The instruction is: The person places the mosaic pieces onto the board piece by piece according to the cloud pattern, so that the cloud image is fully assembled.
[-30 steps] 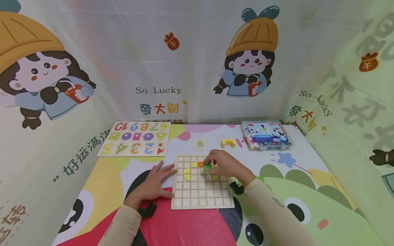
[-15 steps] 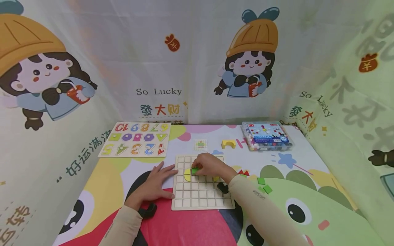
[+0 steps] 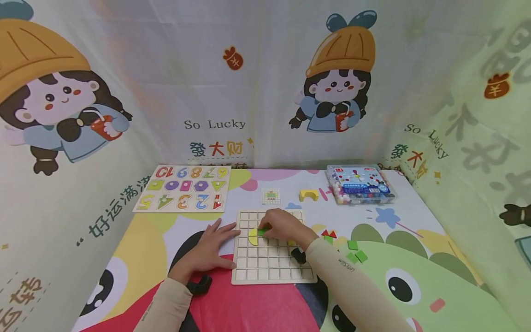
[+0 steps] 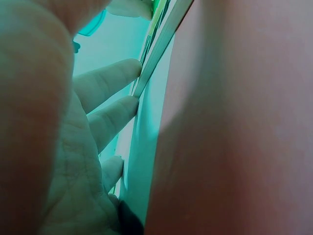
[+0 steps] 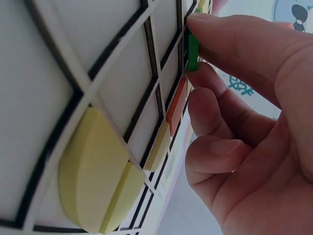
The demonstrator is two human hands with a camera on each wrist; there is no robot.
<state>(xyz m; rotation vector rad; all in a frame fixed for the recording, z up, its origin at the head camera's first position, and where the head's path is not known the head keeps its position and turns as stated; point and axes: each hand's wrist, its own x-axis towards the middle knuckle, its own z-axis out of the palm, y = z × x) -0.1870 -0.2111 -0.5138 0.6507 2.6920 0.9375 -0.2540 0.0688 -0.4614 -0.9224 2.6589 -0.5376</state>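
I have the right hand (image 3: 284, 225) over the upper middle of the pale wooden grid board (image 3: 271, 272), pinching a small flat green tile (image 5: 193, 51) by its edges between thumb and forefinger. The tile stands on edge against the grid ribs, beside a yellow half-disc piece (image 3: 253, 236) already seated in the cells. An orange tile (image 5: 177, 105) lies in the same row, as the right wrist view shows.

Handling judgement: the green tile looks thin, rigid and light, with smooth painted faces. I expect it to slip if held by the faces, so the edge pinch is the correct hold. The cell looks a close fit, so the tile should go in flat, not tilted.

The left hand (image 3: 206, 251) lies flat on the printed tablecloth (image 3: 137, 258), fingers straight, with fingertips (image 4: 128, 73) touching the board's left edge. It holds nothing and steadies the board.

Spare green square tiles (image 3: 356, 251) lie loose to the right of the board.
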